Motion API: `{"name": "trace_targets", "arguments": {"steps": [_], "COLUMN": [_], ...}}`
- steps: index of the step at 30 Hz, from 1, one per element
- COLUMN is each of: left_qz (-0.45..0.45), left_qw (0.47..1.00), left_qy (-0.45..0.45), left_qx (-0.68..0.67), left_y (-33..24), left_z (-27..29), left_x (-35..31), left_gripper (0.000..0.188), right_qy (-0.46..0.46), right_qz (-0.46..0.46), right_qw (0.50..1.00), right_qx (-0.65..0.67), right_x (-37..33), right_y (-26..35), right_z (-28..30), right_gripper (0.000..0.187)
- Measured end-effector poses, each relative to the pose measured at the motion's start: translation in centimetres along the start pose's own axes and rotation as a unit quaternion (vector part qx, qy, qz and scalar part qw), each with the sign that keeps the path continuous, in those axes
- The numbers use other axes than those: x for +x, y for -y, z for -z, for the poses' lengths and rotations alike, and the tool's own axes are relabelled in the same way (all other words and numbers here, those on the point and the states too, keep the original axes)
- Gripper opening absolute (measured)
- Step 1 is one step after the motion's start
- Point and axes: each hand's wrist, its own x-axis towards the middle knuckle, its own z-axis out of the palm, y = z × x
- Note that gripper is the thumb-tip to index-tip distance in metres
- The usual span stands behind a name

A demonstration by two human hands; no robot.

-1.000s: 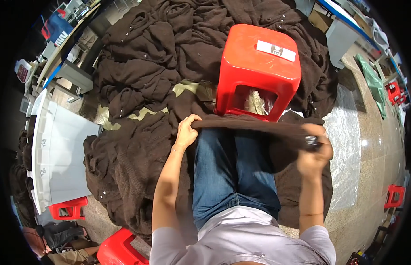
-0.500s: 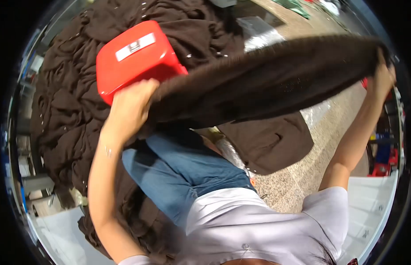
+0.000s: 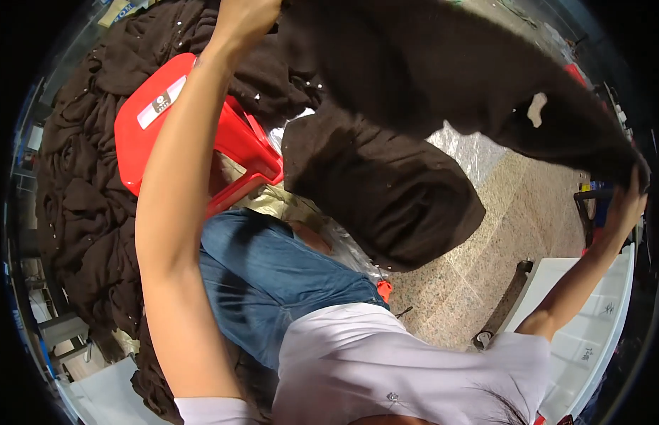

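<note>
Garment, dark brown: now lifted off the lap, stretched high between left hand and right hand, both gripping its ends above the red stool.

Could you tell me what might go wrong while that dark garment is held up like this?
The dark brown garment is stretched between the left hand and right hand; its hanging lower part could drag on the speckled floor. It could also catch the red stool close below. A one-handed slip might drop it.
</note>
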Motion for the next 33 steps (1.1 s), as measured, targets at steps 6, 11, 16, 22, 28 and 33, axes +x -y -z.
{"name": "trace_targets", "arguments": {"steps": [6, 11, 16, 22, 28, 33], "left_qz": [-0.138, -0.147, -0.060, 0.137, 0.157, 0.267], "left_qw": [0.972, 0.915, 0.808, 0.863, 0.959, 0.906], "left_qy": [0.182, 0.344, 0.419, 0.339, 0.073, -0.171], "left_qx": [-0.061, 0.150, 0.410, 0.349, 0.224, 0.279], "left_y": [12.5, 19.7, 20.9, 24.4, 12.9, 8.7], "left_z": [-4.7, -12.2, -19.7, -10.9, 0.3, 10.6], "left_x": [-11.2, -22.7, -28.8, -35.0, -34.9, -45.6], "left_gripper": [0.041, 0.023, 0.024, 0.033, 0.042, 0.036], "right_qy": [0.354, 0.553, 0.623, 0.778, 0.724, 0.652], "right_qz": [-0.352, -0.493, -0.414, -0.170, -0.294, -0.253], "right_qw": [0.867, 0.667, 0.656, 0.603, 0.621, 0.674], "right_qx": [0.001, 0.081, 0.102, -0.050, 0.068, 0.238], "right_x": [-19.7, -33.8, -49.4, -55.9, -53.2, -49.0], "right_y": [-1.6, -4.7, -6.9, 1.4, 3.8, 9.6], "right_z": [-1.2, -8.8, -13.3, -19.7, -24.6, -35.8], "right_gripper": [0.021, 0.012, 0.024, 0.047, 0.038, 0.042]}}
